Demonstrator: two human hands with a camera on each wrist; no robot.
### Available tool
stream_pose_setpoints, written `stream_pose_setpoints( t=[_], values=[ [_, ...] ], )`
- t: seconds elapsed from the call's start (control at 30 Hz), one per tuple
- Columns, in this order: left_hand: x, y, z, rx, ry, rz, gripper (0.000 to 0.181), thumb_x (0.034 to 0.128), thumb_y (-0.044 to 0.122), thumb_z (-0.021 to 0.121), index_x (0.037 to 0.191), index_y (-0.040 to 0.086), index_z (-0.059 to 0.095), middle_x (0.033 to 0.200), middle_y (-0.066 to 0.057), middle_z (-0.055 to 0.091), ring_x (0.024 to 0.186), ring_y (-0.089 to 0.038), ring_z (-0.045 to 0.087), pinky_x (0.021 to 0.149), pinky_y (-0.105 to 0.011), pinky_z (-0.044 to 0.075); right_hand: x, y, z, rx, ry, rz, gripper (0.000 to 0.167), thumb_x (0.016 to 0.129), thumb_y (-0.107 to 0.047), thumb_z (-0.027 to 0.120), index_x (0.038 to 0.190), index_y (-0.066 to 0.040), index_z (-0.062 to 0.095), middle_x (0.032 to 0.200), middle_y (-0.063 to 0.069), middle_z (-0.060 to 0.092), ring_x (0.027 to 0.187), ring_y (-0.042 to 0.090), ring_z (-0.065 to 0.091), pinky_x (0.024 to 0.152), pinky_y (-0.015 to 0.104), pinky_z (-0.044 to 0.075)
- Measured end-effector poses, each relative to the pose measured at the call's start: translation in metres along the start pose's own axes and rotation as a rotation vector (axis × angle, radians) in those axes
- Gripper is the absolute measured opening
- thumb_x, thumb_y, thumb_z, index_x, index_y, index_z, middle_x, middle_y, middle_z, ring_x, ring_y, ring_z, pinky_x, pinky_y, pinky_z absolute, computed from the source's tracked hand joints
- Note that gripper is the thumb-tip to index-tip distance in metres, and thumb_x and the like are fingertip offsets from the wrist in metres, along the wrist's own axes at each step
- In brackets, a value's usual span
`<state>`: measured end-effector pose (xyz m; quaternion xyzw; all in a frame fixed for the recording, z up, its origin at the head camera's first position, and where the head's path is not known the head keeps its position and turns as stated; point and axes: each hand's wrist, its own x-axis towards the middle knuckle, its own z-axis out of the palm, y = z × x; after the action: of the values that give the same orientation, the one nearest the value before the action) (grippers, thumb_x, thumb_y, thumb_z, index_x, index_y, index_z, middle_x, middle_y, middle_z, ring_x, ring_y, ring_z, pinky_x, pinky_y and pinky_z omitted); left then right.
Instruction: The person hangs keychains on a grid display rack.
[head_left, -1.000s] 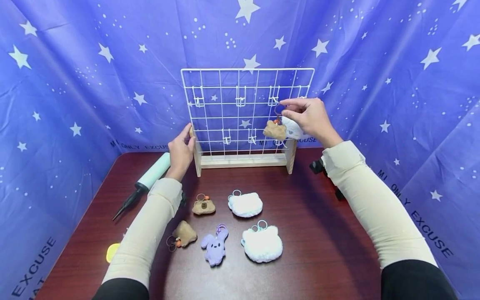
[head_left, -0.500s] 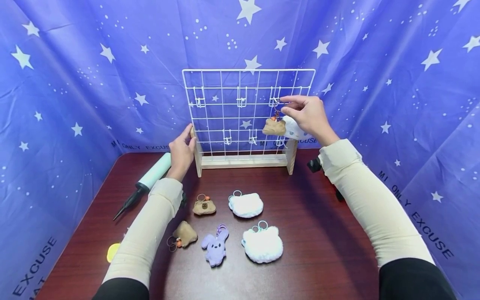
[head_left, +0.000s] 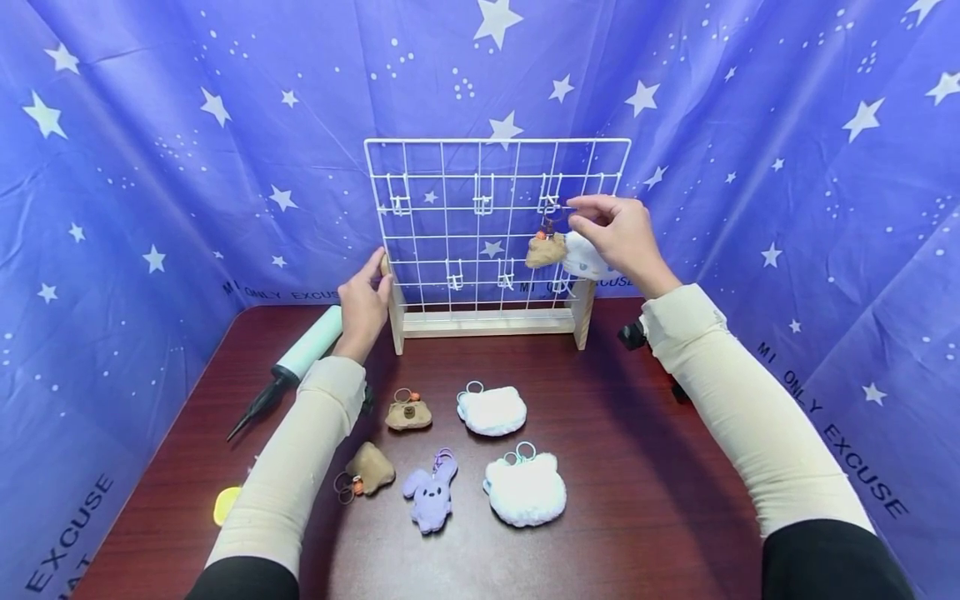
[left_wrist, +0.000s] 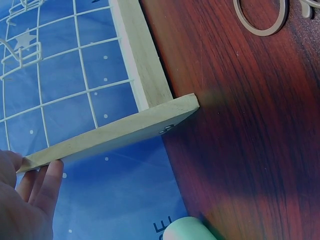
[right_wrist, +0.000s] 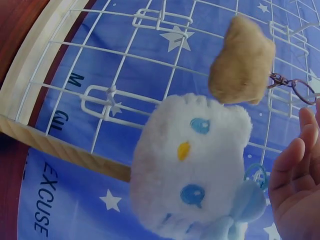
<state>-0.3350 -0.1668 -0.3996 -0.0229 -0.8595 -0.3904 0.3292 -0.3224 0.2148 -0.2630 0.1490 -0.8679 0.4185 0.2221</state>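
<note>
A white wire grid rack [head_left: 498, 140] on a wooden stand faces me. My left hand [head_left: 363, 307] grips the rack's wooden side post [left_wrist: 112, 131] near its top, thumb and fingers on opposite faces. A brown plush keychain [head_left: 546, 250] hangs by its ring at the upper right hook [head_left: 549, 203]; whether the ring sits over the hook is too small to tell. My right hand [head_left: 621, 237] is right beside that ring, its thumb and index finger parted. Behind it hangs a white cat plush keychain [right_wrist: 175, 130] with blue eyes and a blue bow.
On the red-brown table lie brown plush keychains [head_left: 408, 412], a purple rabbit plush keychain [head_left: 431, 500] and white plush keychains [head_left: 525, 490]. A mint-green hand pump [head_left: 309, 346] is by my left forearm. Several bare hooks [head_left: 483, 203] are on the grid.
The brown plush keychain has come closer to the grid and swung slightly left. My right fingers have drawn a little right, away from its ring. My left hand stays on the post.
</note>
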Motion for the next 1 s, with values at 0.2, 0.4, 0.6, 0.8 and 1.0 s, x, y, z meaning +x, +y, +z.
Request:
stream_pose_setpoints(
  t=[0.2, 0.4, 0.6, 0.8, 1.0],
  values=[
    [0.000, 0.001, -0.001, -0.002, 0.002, 0.000, 0.050, 0.0963, 0.014, 0.069, 0.144, 0.026, 0.059, 0.109, -0.016, 0.077, 0.086, -0.033, 0.074, 0.079, -0.046, 0.060, -0.007, 0.007, -0.001, 0.007, 0.004, 0.003, 0.026, 0.091, -0.020, 0.076, 0.115, -0.009, 0.078, 0.091, -0.005, 0.080, 0.068, -0.007, 0.060, 0.062, 0.011, 0.048],
    [0.001, 0.000, 0.001, -0.002, 0.006, -0.001, 0.050, 0.0956, 0.015, 0.069, 0.143, 0.027, 0.060, 0.108, -0.017, 0.077, 0.083, -0.033, 0.073, 0.076, -0.046, 0.060, -0.019, 0.018, 0.001, -0.002, -0.043, -0.030, 0.024, 0.092, -0.021, 0.076, 0.112, -0.008, 0.079, 0.081, -0.016, 0.074, 0.063, -0.002, 0.055, 0.054, 0.015, 0.042],
    [0.001, -0.002, 0.001, 0.000, 0.014, 0.010, 0.049, 0.0955, 0.015, 0.069, 0.143, 0.025, 0.061, 0.106, -0.018, 0.077, 0.082, -0.033, 0.072, 0.076, -0.047, 0.060, -0.030, 0.023, 0.011, 0.063, -0.070, -0.065, 0.022, 0.092, -0.016, 0.076, 0.110, -0.004, 0.078, 0.072, -0.015, 0.068, 0.058, 0.001, 0.052, 0.049, 0.016, 0.040],
    [0.001, -0.002, 0.001, 0.007, 0.010, 0.001, 0.050, 0.0954, 0.015, 0.069, 0.143, 0.026, 0.061, 0.105, -0.016, 0.077, 0.080, -0.033, 0.071, 0.077, -0.047, 0.059, -0.040, 0.030, 0.028, 0.097, -0.188, -0.078, 0.021, 0.093, -0.015, 0.074, 0.111, -0.005, 0.078, 0.082, 0.010, 0.073, 0.063, 0.004, 0.053, 0.054, 0.018, 0.043],
    [0.001, -0.001, 0.001, 0.007, 0.004, -0.009, 0.050, 0.0954, 0.015, 0.069, 0.143, 0.027, 0.061, 0.105, -0.017, 0.077, 0.082, -0.033, 0.072, 0.078, -0.047, 0.059, -0.051, 0.026, 0.047, 0.121, -0.293, -0.058, 0.023, 0.094, -0.006, 0.071, 0.115, 0.002, 0.075, 0.086, 0.017, 0.071, 0.065, 0.002, 0.052, 0.058, 0.016, 0.044]
  ],
)
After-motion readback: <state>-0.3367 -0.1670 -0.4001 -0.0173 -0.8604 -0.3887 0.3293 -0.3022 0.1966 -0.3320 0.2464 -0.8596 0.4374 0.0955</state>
